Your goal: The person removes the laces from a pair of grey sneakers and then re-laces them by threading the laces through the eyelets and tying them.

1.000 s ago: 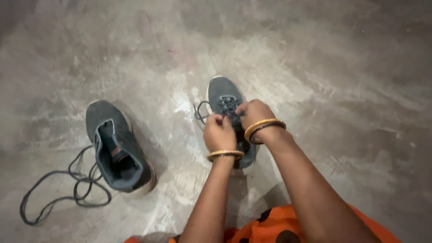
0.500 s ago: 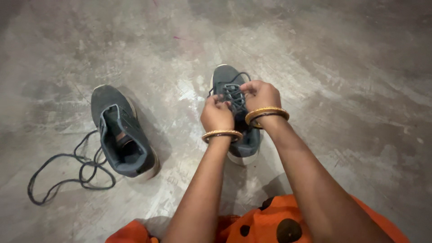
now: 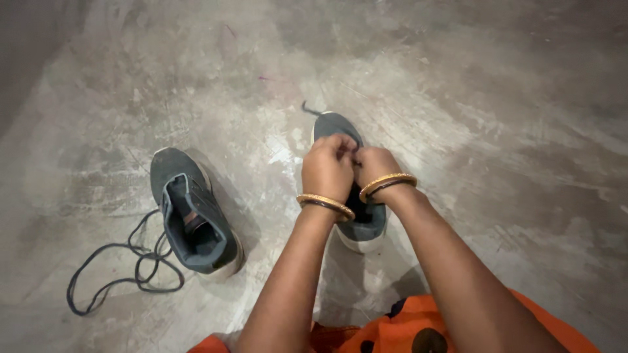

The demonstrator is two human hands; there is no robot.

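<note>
Orange polka-dot cloth nearest; left hand and right hand, fingers pinched shut on thin limp dark lace, over grey shoe mid-floor, light, soft-topped, best held by lace ends; unlaced shoe left.

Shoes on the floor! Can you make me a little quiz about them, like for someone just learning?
1. True or false: both hands are at the shoe on the right.
2. What trails on the floor from the other shoe? A) a sock B) a loose lace C) a brush
3. What does each wrist wear?

Key
1. True: the left hand and the right hand meet over its laces.
2. B: the loose lace lies coiled at its left.
3. A gold bangle.
</note>
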